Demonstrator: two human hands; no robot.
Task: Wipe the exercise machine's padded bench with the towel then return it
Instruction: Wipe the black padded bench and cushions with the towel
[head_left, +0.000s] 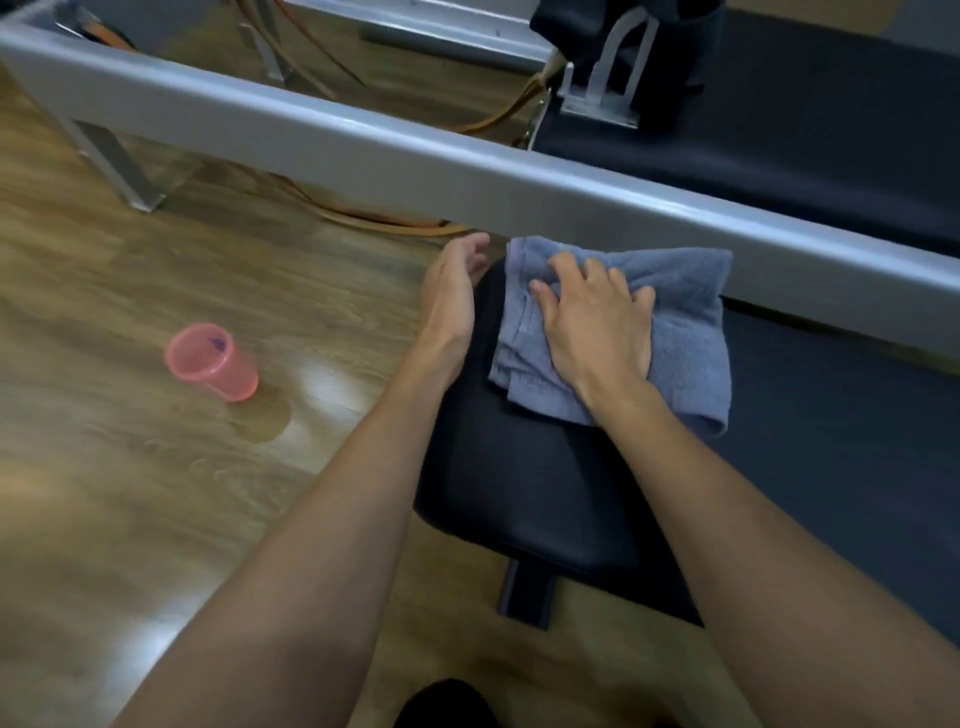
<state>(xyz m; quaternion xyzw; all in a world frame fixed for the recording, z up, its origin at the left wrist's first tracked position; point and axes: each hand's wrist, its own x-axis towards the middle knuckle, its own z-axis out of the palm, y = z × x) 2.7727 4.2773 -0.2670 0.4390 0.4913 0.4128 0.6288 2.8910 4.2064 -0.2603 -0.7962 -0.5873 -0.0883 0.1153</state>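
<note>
Grey-blue soft cloth towel (691, 322) lies on the black padded counter (519, 493). Our right hand (597, 322) grips it with bent fingers. Our left hand (452, 286) is loose, holding nothing.

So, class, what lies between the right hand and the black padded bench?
The blue towel: the right hand grips it, bunched, and holds it down on the bench. The head view shows this.
</note>
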